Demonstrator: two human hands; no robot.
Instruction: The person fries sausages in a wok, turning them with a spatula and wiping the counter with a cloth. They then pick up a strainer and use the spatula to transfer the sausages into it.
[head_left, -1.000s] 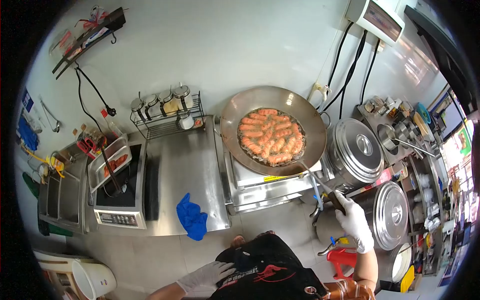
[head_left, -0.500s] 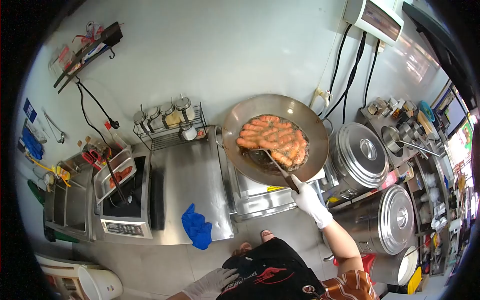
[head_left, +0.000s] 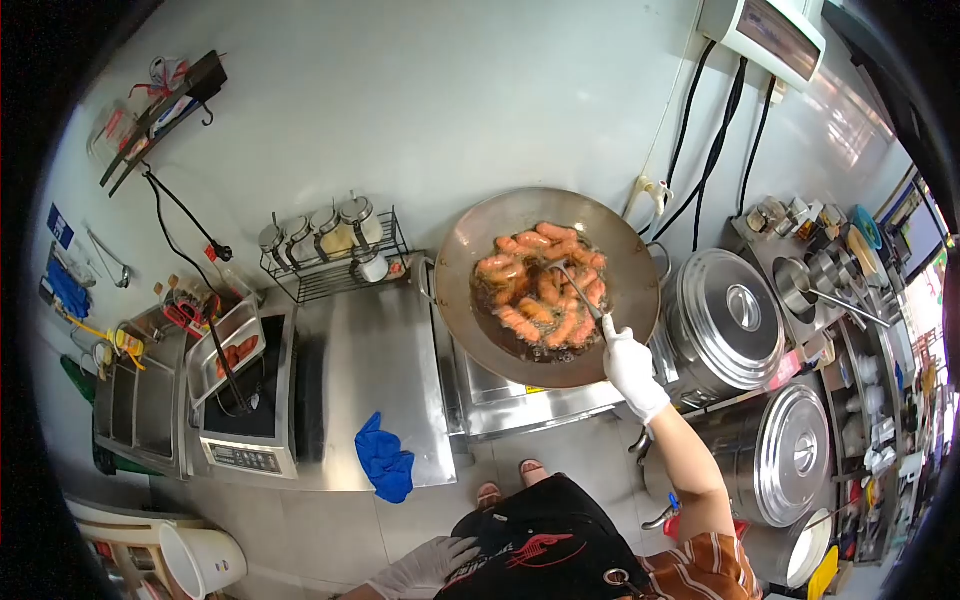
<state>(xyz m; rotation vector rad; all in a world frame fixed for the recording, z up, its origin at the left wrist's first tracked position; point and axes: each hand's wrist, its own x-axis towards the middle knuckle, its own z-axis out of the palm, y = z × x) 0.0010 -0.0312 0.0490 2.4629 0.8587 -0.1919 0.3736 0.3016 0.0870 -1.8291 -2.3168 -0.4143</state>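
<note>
Sausages (head_left: 540, 300) orange, jumbled in wok (head_left: 468, 240), right hand (head_left: 632, 365) gripping utensil (head_left: 582, 297), left hand (head_left: 425, 562) spread

Gloved right hand (head_left: 630, 365) fisted, reaching forward; left hand (head_left: 425, 565) flat at hip.

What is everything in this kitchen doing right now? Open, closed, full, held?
wok, holding sausages
sausages, scattered, orange-brown
utensil, tip among the sausages
right hand, gloved, shut on the utensil
left hand, gloved, open, on the black apron
steel pots, lids on
blue cloth, crumpled on the counter
</note>
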